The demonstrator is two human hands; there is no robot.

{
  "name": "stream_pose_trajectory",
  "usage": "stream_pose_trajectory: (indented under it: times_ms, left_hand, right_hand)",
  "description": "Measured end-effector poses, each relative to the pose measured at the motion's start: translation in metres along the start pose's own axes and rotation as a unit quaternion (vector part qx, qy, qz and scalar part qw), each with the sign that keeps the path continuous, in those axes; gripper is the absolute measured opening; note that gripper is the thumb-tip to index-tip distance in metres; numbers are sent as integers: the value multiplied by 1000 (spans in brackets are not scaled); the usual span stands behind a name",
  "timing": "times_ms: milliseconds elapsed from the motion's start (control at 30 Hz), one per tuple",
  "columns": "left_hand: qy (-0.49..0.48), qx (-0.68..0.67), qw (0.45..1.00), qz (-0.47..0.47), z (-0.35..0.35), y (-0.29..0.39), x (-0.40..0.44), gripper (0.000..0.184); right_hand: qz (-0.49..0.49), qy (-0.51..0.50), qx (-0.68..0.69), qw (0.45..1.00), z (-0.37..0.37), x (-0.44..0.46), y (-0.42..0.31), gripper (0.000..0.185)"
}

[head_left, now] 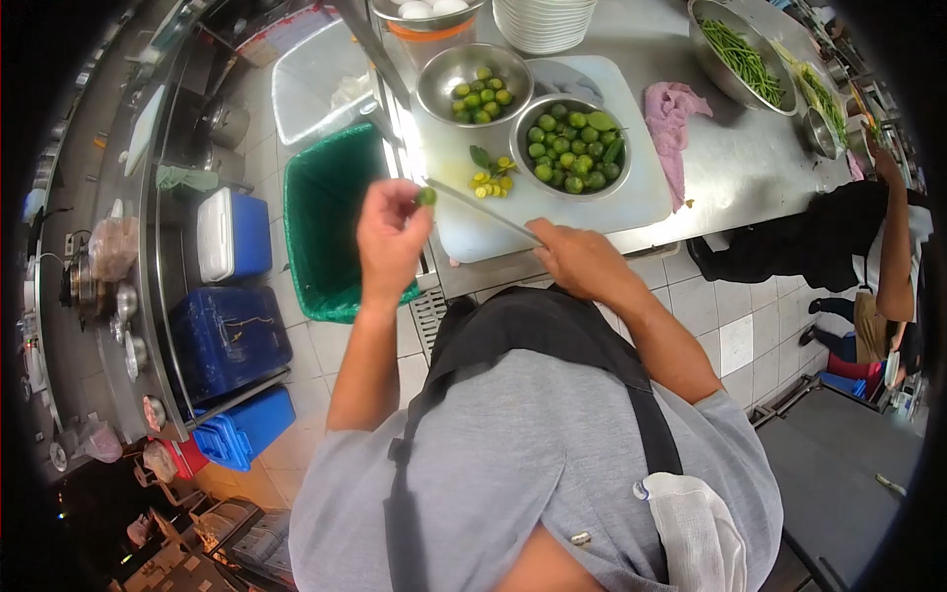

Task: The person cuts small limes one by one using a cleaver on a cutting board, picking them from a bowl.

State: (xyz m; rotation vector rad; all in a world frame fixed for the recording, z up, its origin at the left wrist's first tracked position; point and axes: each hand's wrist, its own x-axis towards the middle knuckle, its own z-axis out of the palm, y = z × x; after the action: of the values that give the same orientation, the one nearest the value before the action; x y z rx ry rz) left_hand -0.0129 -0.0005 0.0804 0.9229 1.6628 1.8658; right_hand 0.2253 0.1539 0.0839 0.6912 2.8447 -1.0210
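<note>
Between the fingertips of my left hand [392, 235] is a small green lime [425, 197], held up at the left edge of the white cutting board [483, 232]. My right hand [580, 259] grips a knife [483, 209] by its handle, and the blade points toward the lime. On the board, a steel bowl [624, 183] holds many whole limes and a few green leaves. Behind it, a second steel bowl [430, 99] has fewer limes, some with pale cut spots. Small yellowish cut slices [490, 185] lie in a pile with a leaf near the blade.
A bin with a green liner [306, 247] stands below my left hand. A pink cloth [669, 133] lies right of the board, with a bowl of green beans [745, 64] beyond. Stacked white plates [545, 25] stand behind. Another person [799, 232] works at the right.
</note>
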Motion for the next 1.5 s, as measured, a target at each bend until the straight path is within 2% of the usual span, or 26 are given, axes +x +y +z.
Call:
stream_pose_trajectory:
  times_ms: [33, 67, 167, 267, 767, 967, 1067, 1267, 1367, 1433, 1500]
  left_hand:
    - [9, -7, 1000, 12, 3, -16, -9, 21]
    - [5, 50, 998, 38, 7, -33, -12, 22]
    - [-30, 249, 964, 86, 20, -60, -15, 25]
    - [-36, 337, 931, 134, 25, -73, -14, 25]
    - [-15, 336, 936, 106, 32, -71, -8, 22]
    - [-8, 320, 943, 95, 33, -70, -7, 20]
    - [-16, 321, 943, 82, 33, -72, -7, 19]
    - [-26, 356, 923, 142, 31, -68, -13, 18]
    - [62, 272, 955, 97, 24, -62, -6, 19]
    - [130, 262, 950, 110, 18, -45, 21, 20]
    - [143, 257, 946, 139, 17, -29, 64, 21]
  right_hand:
    - [16, -15, 7, 1000, -9, 6, 0, 29]
    - [31, -32, 14, 999, -12, 9, -1, 29]
    - [35, 21, 10, 999, -11, 10, -6, 30]
    - [24, 42, 26, 999, -18, 3, -17, 30]
    - [60, -10, 18, 998, -30, -34, -31, 30]
    - [47, -19, 0, 999, -26, -25, -24, 27]
    - [5, -3, 12, 1000, -7, 7, -14, 25]
    - [0, 4, -3, 1000, -6, 17, -12, 24]
    - [10, 25, 14, 1000, -6, 2, 0, 23]
    - [30, 17, 15, 999, -4, -2, -1, 22]
    - [30, 13, 20, 999, -1, -5, -3, 21]
